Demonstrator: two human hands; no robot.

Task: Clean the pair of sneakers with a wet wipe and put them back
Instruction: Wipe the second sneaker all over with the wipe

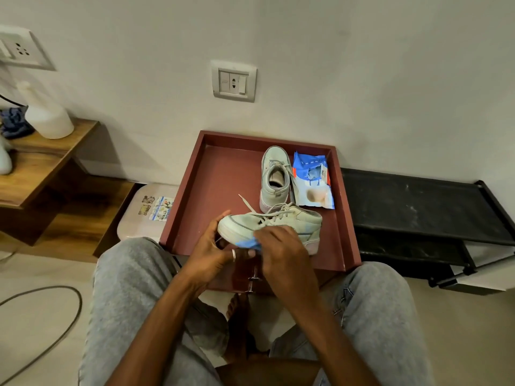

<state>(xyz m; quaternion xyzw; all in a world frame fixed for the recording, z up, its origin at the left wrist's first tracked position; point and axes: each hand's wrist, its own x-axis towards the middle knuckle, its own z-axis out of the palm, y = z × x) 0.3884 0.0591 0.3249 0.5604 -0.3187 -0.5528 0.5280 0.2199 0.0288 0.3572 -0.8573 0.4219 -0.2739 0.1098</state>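
Sneaker number one (281, 221), pale mint, is lying sideways at the near end of a dark red tray (184, 196), toe pointing left, laces loose. My left hand (211, 246) has its fingers curled round the toe, thumb up against the front. My right hand (281, 254) is bunched over a blue wet wipe (248, 243) and pinches it against the white sole edge. Its twin, the other sneaker (274, 176), sits upright just behind, toe toward the wall, heel almost touching the first one's laces. Right beside that is the torn-open blue and white wipe pack (313, 181), flat in the tray's far right corner. Off to the right is a low black rack (418, 207), and on the left a wooden shelf (47, 151) with a white bottle (47, 115) on it.
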